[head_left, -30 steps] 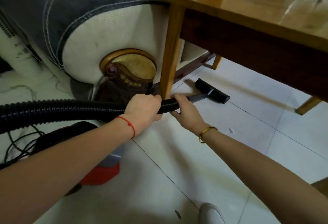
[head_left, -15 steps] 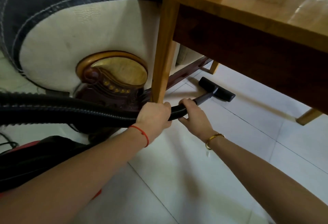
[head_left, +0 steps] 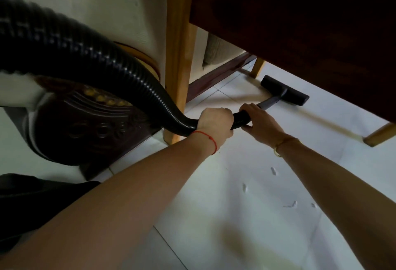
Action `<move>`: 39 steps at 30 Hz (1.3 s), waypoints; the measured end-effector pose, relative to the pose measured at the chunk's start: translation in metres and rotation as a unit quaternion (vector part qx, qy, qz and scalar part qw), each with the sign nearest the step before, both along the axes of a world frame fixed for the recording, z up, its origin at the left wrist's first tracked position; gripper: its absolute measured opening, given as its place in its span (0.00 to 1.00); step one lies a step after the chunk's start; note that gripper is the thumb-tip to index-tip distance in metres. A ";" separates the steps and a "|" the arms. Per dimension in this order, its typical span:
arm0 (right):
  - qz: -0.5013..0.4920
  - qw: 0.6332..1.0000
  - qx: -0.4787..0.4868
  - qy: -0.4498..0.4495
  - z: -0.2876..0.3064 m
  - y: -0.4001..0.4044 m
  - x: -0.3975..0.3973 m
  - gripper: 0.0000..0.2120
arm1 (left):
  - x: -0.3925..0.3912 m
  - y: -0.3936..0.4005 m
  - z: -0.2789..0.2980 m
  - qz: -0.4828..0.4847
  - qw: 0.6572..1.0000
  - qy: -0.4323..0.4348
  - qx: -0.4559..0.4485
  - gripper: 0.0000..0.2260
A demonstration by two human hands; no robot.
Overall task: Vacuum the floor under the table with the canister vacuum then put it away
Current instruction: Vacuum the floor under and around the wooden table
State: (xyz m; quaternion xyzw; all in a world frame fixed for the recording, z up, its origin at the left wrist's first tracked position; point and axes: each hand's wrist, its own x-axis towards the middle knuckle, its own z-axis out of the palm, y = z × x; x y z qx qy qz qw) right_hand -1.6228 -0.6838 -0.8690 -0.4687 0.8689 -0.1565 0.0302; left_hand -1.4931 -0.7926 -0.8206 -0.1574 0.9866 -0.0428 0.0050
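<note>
A black ribbed vacuum hose (head_left: 102, 59) curves down from the upper left to a grey wand (head_left: 271, 101). The wand ends in a black floor nozzle (head_left: 285, 93) lying on the white tiled floor (head_left: 246, 216) under the wooden table (head_left: 300, 23). My left hand (head_left: 214, 121) grips the hose end, fingers curled over it. Just ahead, my right hand (head_left: 257, 123) grips the same black end where it meets the wand. A dark shape at the lower left (head_left: 32, 197) may be the canister; it is too dark to tell.
The table's near leg (head_left: 177, 66) stands just left of my hands; other legs (head_left: 258, 67) (head_left: 379, 134) stand at the back and right. A cream sofa with a carved dark wooden base (head_left: 85, 124) fills the left. Small white scraps (head_left: 273, 171) lie on the tiles.
The view has dropped lower and closer to the floor, so the tabletop is out of sight. The nozzle has moved further in under the table. Both hands keep their grip.
</note>
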 end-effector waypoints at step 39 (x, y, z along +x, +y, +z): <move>-0.089 0.990 -0.059 0.097 0.064 0.032 0.196 0.13 | 0.174 0.001 0.089 -0.123 0.989 0.038 -0.079 0.15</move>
